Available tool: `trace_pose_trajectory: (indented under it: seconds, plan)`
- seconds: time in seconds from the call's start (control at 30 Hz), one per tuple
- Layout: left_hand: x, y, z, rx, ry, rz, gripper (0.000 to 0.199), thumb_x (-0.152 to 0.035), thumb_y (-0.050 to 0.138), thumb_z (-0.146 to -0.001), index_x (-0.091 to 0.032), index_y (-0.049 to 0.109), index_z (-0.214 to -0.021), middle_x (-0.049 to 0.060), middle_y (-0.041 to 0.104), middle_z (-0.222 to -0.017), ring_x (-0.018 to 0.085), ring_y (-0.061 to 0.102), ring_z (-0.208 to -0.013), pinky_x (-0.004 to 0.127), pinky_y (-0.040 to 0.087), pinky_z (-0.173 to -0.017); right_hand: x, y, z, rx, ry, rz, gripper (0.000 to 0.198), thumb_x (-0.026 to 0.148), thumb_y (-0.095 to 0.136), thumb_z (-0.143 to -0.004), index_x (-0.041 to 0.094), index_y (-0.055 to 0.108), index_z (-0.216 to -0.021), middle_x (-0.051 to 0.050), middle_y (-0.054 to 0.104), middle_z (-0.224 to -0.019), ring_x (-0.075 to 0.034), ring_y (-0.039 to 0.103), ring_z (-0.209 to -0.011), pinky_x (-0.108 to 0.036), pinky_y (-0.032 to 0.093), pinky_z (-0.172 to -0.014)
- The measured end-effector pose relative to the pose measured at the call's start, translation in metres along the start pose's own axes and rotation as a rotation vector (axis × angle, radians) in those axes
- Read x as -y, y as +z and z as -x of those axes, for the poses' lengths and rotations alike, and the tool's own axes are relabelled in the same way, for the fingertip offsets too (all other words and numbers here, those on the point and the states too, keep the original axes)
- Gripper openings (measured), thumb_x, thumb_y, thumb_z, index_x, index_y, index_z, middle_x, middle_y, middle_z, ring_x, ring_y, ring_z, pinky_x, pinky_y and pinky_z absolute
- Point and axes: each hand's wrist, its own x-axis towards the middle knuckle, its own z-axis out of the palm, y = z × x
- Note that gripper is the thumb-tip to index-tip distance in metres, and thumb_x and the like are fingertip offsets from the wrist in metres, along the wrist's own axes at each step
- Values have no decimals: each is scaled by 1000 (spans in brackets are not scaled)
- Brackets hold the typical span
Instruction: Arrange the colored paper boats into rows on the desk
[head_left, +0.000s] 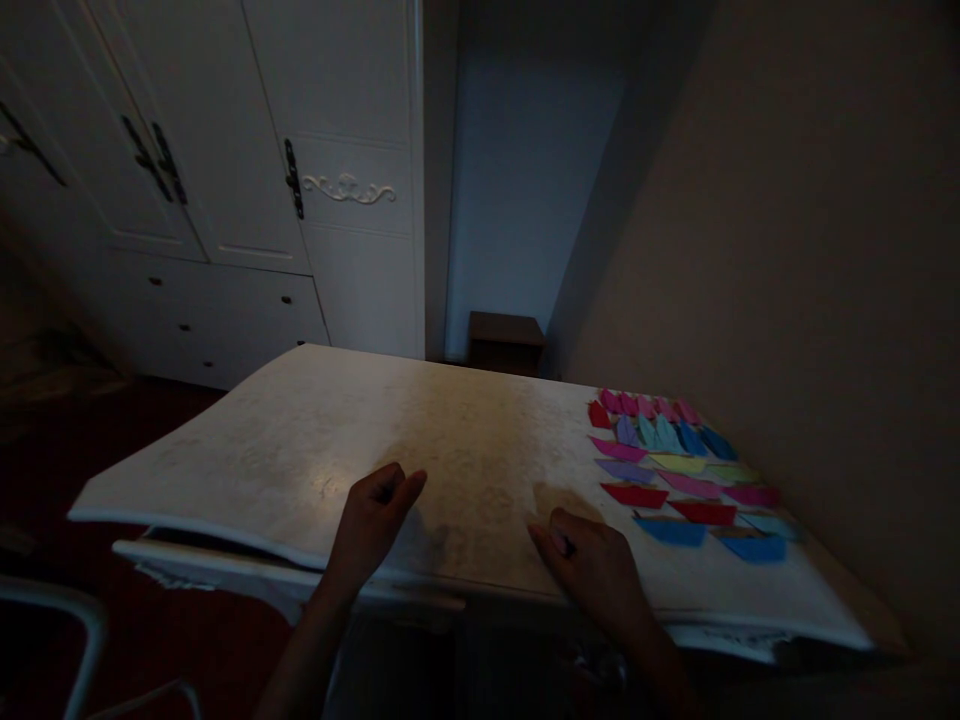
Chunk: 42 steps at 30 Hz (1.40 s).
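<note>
My left hand [375, 518] rests near the front edge of the white table [315, 440], curled into a loose fist with the thumb forward. To its right my right hand [596, 565] is closed the same way, thumb pointing inward. Nothing shows in either hand. Just beyond my right hand lie rows of small folded paper boats in many colours, among them a red boat [634, 495], a blue boat [673, 530] and a yellow boat [679, 462]. Pink folded papers [645, 405] stand close together at the far right corner. Neither hand touches the boats.
A drawer [217, 562] sticks out under the table's front left edge. White wardrobes [360, 260] stand behind, and a small brown cabinet [506, 330] sits in the far corner. A wall [810, 300] runs along the right. A white metal frame [94, 630] is at lower left.
</note>
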Motion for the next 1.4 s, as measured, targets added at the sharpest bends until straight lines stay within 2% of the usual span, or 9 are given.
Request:
trace_pose_trajectory:
  seconds: [0.73, 1.4]
  plan:
    - [1, -1, 0, -12, -11, -1, 46, -46, 59, -81, -21, 32, -53, -7, 27, -52, 9, 27, -48, 22, 24, -45, 0, -1, 2, -27, -24, -18, 41, 39, 50, -92, 21, 41, -56, 6, 43, -48, -10, 44, -42, -24, 23, -48]
    - [-3, -2, 0, -22, -12, -12, 45, -47, 58, -79, -21, 33, -52, -7, 28, -50, 9, 28, -47, 22, 24, -43, 0, -2, 1, -2, -6, -17, 40, 40, 52, -92, 20, 44, -58, 5, 47, -50, -11, 47, -46, -24, 23, -50]
